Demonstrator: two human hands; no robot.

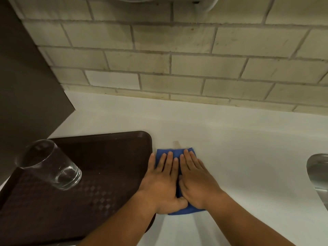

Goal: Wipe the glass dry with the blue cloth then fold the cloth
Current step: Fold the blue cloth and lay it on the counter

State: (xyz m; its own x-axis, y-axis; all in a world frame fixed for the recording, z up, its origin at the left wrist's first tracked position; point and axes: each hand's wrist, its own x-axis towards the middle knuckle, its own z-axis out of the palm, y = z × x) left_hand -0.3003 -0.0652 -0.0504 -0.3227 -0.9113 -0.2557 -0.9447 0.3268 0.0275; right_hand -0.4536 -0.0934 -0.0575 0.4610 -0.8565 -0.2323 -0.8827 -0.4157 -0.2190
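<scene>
Blue cloth point(177, 153) lies folded on the counter point(239, 148), left hand point(163, 181) and right hand point(197, 180) pressing it with flat, open palms; glass point(51, 166) rests on its tray point(106, 157), so only final smoothing seems left.

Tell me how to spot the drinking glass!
Look at the big dark brown plastic tray on the left of the white counter. The clear round drinking glass stands on the tray's far left part. It is the only see-through thing, apart from the blue cloth under both hands.

A dark brown tray point(110, 157) lay on the white bench point(230, 139), below a pale brick wall point(177, 59); a metal sink point(317, 173) sat far right.
</scene>
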